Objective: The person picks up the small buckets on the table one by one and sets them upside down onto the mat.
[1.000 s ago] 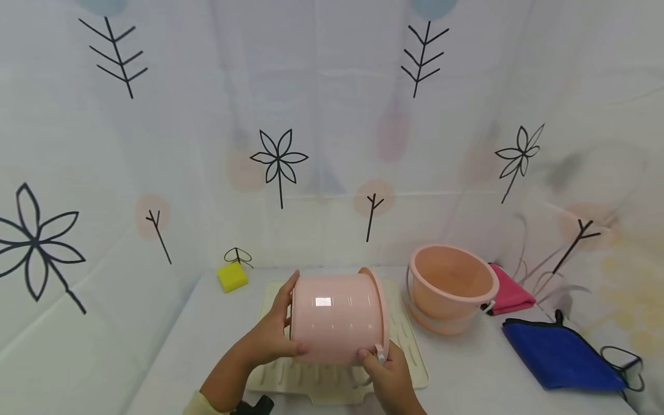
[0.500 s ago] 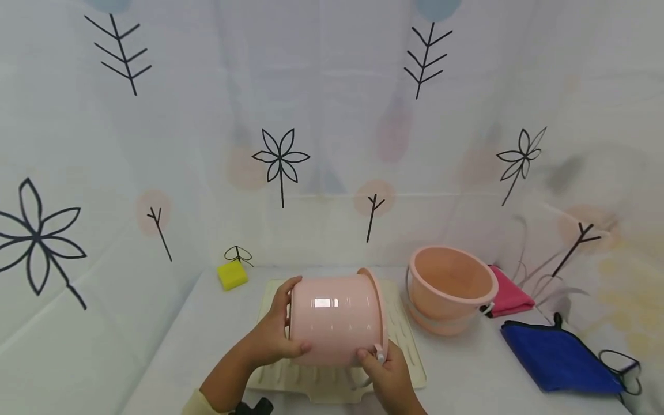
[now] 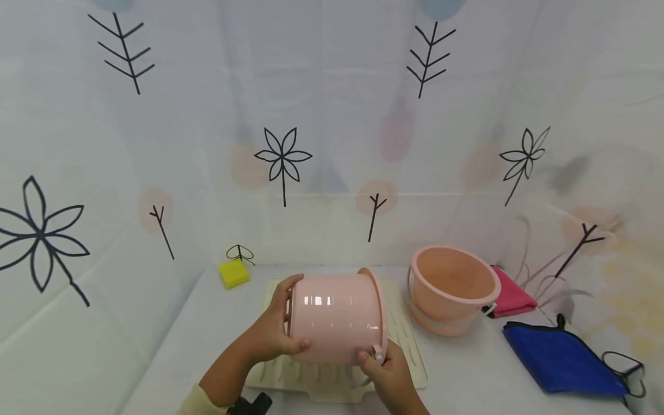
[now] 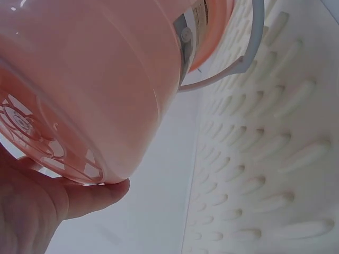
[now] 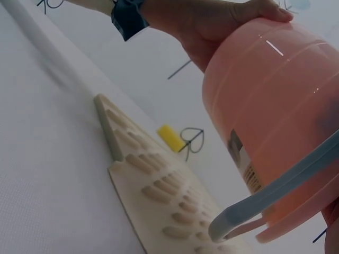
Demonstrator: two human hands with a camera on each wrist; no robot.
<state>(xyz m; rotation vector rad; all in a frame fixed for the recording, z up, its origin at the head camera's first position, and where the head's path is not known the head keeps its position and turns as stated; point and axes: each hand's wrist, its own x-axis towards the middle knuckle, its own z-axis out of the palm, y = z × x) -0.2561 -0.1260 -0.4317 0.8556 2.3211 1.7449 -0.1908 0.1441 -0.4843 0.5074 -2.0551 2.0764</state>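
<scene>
A pink plastic bucket (image 3: 334,320) lies on its side in the air over a cream ridged tray (image 3: 332,389), its rim facing right. My left hand (image 3: 272,334) holds it by the base end, thumb on the near wall. By the rim, near the handle joint, my right hand (image 3: 390,374) grips it with the thumb on the wall. In the left wrist view, the patterned underside of the bucket (image 4: 111,100) faces my left hand (image 4: 47,206). Its grey handle (image 5: 280,193) hangs down in the right wrist view, and a label shows on the wall. The bucket's inside is hidden.
A peach bucket (image 3: 448,317) stands upright right of the tray. Behind it lies a folded pink cloth (image 3: 510,294), with a blue cloth pouch (image 3: 562,357) nearer. A yellow sponge (image 3: 234,274) is at the back left. A patterned curtain (image 3: 332,115) closes off the back.
Both hands keep their hold on the pink bucket, almost in place. The shiny highlights on its wall have shifted slightly, and the head view has moved a little.
</scene>
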